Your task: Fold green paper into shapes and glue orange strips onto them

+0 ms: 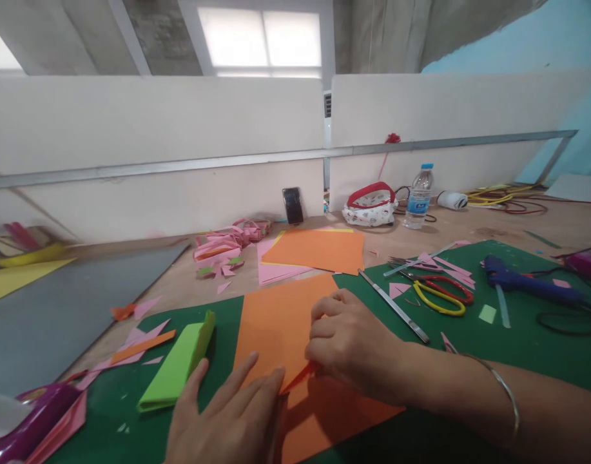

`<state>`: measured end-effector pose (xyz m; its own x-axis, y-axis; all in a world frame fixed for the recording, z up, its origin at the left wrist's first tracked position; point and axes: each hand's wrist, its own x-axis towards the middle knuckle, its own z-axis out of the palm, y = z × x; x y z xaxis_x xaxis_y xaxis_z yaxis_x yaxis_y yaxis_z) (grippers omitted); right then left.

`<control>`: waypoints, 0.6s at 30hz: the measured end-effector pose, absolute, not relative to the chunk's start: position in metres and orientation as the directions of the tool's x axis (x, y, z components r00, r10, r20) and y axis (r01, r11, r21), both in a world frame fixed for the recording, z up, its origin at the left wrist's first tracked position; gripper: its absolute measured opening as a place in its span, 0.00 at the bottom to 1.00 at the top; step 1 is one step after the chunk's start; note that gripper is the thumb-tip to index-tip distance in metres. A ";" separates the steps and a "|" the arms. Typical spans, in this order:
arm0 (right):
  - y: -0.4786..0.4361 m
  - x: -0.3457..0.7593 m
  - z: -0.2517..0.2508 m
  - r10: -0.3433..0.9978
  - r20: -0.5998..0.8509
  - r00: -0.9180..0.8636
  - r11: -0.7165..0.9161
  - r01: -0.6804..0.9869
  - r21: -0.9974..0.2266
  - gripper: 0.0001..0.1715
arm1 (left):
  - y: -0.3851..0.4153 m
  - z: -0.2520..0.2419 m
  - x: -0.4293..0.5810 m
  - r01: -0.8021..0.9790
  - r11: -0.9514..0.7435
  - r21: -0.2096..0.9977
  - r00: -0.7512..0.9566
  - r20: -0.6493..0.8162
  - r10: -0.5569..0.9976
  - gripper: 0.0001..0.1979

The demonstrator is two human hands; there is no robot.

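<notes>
A sheet of orange paper (280,316) lies on the green cutting mat (517,348) in front of me, with a lifted edge or fold across its middle. My right hand (348,348) is closed on that raised edge; its fingertips are partly hidden. With fingers spread, my left hand (227,412) rests flat on the paper's lower left part. Just beyond it lies a folded piece of lime green paper (174,367). A snap-off cutter knife (394,306) lies beyond my right wrist.
Yellow-handled scissors (440,299) and a blue glue gun (532,280) lie at right. More orange sheets (314,250) and pink paper strips (222,248) are farther back. A phone (292,205), pouch (371,207) and water bottle (418,196) stand by the partition. A purple tool (34,422) is at lower left.
</notes>
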<state>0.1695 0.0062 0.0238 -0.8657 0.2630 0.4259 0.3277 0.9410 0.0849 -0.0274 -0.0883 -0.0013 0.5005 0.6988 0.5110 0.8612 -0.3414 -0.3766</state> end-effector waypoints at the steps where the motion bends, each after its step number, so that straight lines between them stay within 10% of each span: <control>1: 0.005 0.168 0.021 0.260 0.429 -0.865 0.941 0.327 0.090 0.12 | -0.087 -0.002 -0.025 0.864 -0.335 -0.375 0.493 0.501 0.711 0.11; 12: 0.009 0.170 0.020 0.267 0.391 -0.881 0.917 0.356 0.177 0.13 | -0.089 -0.003 -0.025 0.892 -0.337 -0.301 0.444 0.446 0.777 0.07; 18: 0.007 0.166 0.019 0.212 0.382 -0.900 0.940 0.295 0.174 0.13 | -0.089 -0.002 -0.017 0.966 -0.258 -0.019 0.245 0.378 0.893 0.07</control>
<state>0.1657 0.0067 0.0189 -0.8997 0.2119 0.3817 0.2950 0.9396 0.1737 -0.0166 -0.0886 -0.0019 0.2455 0.8925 0.3783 0.9660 -0.2577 -0.0188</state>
